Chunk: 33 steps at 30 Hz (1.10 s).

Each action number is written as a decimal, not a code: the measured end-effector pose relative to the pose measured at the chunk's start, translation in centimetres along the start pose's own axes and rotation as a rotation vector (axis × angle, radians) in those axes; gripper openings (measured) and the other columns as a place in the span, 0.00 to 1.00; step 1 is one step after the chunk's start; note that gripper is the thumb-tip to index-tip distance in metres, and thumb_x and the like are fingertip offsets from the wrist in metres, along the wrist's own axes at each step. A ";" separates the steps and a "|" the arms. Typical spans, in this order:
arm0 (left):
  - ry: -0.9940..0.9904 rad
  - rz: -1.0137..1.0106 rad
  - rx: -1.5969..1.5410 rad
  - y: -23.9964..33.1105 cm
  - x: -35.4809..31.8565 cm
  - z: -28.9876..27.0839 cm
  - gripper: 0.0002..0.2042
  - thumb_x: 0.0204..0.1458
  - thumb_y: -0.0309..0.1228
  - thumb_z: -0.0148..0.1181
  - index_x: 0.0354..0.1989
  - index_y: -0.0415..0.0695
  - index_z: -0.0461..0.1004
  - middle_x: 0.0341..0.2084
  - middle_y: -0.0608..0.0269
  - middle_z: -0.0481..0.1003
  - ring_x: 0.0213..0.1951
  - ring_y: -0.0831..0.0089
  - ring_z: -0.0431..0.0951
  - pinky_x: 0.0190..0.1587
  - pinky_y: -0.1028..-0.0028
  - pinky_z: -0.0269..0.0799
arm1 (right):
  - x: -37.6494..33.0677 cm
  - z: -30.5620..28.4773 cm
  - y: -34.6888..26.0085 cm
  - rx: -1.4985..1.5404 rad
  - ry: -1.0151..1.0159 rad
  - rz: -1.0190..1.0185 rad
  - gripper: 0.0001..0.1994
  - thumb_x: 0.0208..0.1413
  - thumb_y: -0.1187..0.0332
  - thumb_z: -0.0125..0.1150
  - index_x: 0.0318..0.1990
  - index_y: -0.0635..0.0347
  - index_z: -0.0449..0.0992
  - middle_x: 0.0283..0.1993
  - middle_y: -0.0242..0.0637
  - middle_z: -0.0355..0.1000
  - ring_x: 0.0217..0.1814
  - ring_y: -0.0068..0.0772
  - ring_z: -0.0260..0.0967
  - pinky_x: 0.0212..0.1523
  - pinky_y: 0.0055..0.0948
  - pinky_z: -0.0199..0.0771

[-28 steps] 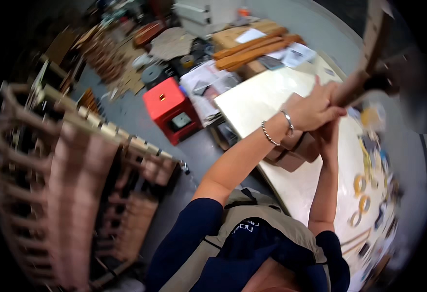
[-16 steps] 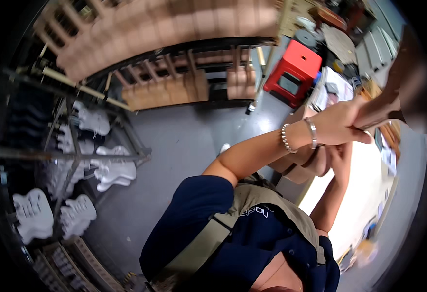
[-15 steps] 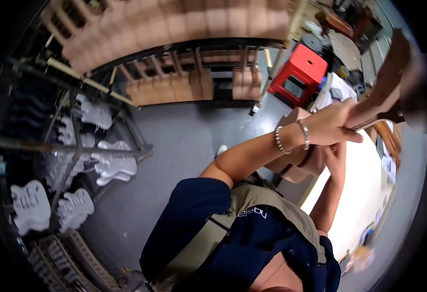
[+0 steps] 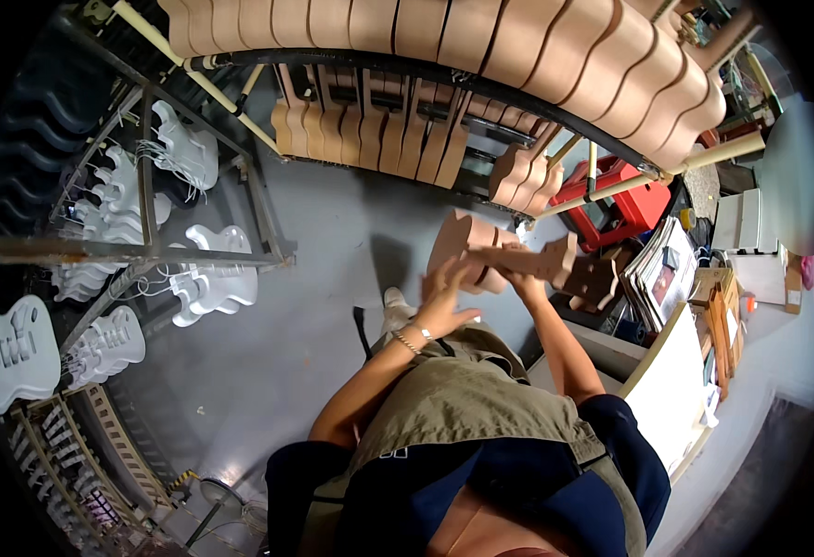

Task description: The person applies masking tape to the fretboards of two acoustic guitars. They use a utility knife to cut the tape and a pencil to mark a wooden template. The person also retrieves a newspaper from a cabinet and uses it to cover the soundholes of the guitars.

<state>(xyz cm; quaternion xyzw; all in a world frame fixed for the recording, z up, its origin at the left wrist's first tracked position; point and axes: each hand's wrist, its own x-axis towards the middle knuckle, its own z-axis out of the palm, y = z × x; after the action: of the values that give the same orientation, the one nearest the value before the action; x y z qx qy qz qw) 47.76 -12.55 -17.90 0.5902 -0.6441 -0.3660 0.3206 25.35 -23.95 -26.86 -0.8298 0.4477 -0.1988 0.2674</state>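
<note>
Before my waist, two unfinished ukuleles of bare pinkish wood hang together, their rounded bodies [image 4: 455, 243] toward the rack and their headstocks [image 4: 557, 260] pointing right. My right hand [image 4: 526, 283] is closed round the necks, its fingers partly hidden behind the wood. Close by the bodies is my left hand [image 4: 439, 306], fingers apart and thumb stretched out. Whether its fingertips touch the wood I cannot tell. A bracelet and a band circle my left wrist.
A rack [image 4: 407, 65] packed with similar wooden bodies spans the far side, with a lower tier [image 4: 361, 139]. White guitar bodies [image 4: 217, 274] hang from a metal frame at left. A red stool [image 4: 625, 209] stands far right, beside a pale-topped bench [image 4: 658, 390] and stacked papers [image 4: 662, 274].
I have turned toward the rack, and the ukuleles have come from the right down in front of me. My left hand has let go of a neck and opened.
</note>
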 end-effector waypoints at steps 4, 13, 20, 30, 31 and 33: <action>0.105 -0.352 0.008 -8.4 -4.3 -0.4 0.31 0.45 0.42 0.64 0.56 0.43 0.62 0.49 0.48 0.67 0.51 0.52 0.65 0.56 0.59 0.56 | 6.9 0.1 0.1 0.307 0.005 0.320 0.22 0.47 0.61 0.66 0.47 0.62 0.68 0.44 0.38 0.67 0.47 0.38 0.65 0.49 0.31 0.64; 0.307 -0.870 -0.186 -12.6 -8.0 4.2 0.21 0.46 0.37 0.63 0.47 0.40 0.70 0.42 0.51 0.74 0.46 0.56 0.71 0.50 0.63 0.64 | 16.2 5.0 10.6 0.178 -0.137 0.711 0.22 0.49 0.57 0.65 0.48 0.62 0.72 0.44 0.36 0.74 0.46 0.30 0.71 0.47 0.27 0.68; 0.443 -0.928 -0.275 -9.6 -4.5 8.8 0.18 0.48 0.36 0.61 0.45 0.40 0.72 0.41 0.52 0.74 0.46 0.57 0.72 0.48 0.66 0.67 | 20.1 9.3 19.2 0.363 0.023 0.514 0.20 0.46 0.64 0.68 0.45 0.64 0.73 0.43 0.35 0.74 0.46 0.25 0.70 0.46 0.23 0.68; 0.421 -1.097 -0.351 -7.5 -1.7 11.9 0.18 0.49 0.36 0.60 0.46 0.40 0.72 0.41 0.51 0.73 0.46 0.57 0.71 0.50 0.65 0.66 | 32.0 6.9 24.0 0.178 0.030 0.262 0.22 0.46 0.60 0.66 0.45 0.62 0.69 0.45 0.35 0.67 0.47 0.31 0.65 0.48 0.25 0.66; 0.426 -1.105 -0.355 -7.7 -1.7 12.1 0.18 0.49 0.35 0.60 0.46 0.40 0.72 0.41 0.51 0.73 0.46 0.57 0.72 0.50 0.65 0.66 | 33.3 7.2 24.2 0.164 0.025 0.254 0.22 0.46 0.60 0.66 0.45 0.62 0.69 0.45 0.35 0.67 0.47 0.31 0.65 0.48 0.25 0.66; 0.442 -1.117 -0.365 -7.9 -1.4 12.4 0.18 0.49 0.35 0.60 0.46 0.40 0.72 0.42 0.51 0.73 0.46 0.57 0.71 0.50 0.65 0.66 | 35.1 7.4 23.8 0.151 0.012 0.242 0.21 0.47 0.60 0.65 0.46 0.62 0.69 0.45 0.35 0.67 0.48 0.31 0.65 0.48 0.25 0.66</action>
<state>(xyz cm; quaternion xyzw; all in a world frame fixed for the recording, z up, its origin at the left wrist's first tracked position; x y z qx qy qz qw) 41.58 -10.26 -31.14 0.8352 -0.0843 -0.4516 0.3023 32.69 -62.67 -44.21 -0.7459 0.5299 -0.2032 0.3486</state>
